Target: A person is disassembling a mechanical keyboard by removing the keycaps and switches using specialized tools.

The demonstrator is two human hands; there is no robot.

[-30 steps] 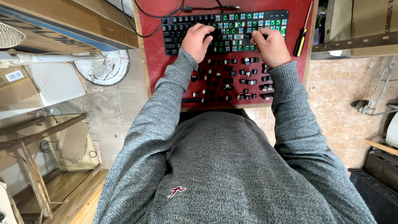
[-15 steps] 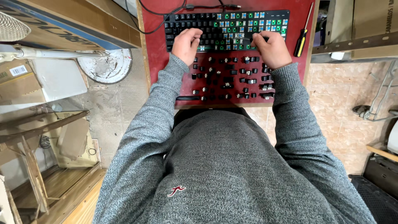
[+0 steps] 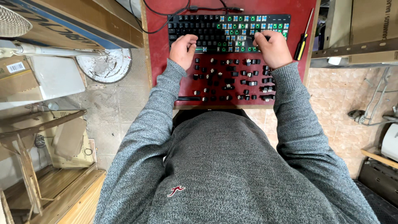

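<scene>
A black keyboard (image 3: 207,31) lies at the far edge of a red table (image 3: 161,66). Many caps are off its right half, baring green and blue switches. Several loose black keycaps (image 3: 232,81) are scattered on the table in front of it. My left hand (image 3: 182,49) rests with curled fingers on the keyboard's lower left edge; I see nothing in it. My right hand (image 3: 271,47) is over the keyboard's right part, its fingers pinched on a thin wire tool (image 3: 248,37) that points at the bared switches.
A yellow-and-black screwdriver (image 3: 302,39) lies on the table to the right of the keyboard. A black cable (image 3: 153,16) runs off behind it. On the floor at left are a round white fan base (image 3: 103,66), cardboard boxes (image 3: 62,25) and wooden frames (image 3: 25,166).
My left hand has slid from the middle of the keyboard down and left to its front edge. My right hand has stayed in place over the right part.
</scene>
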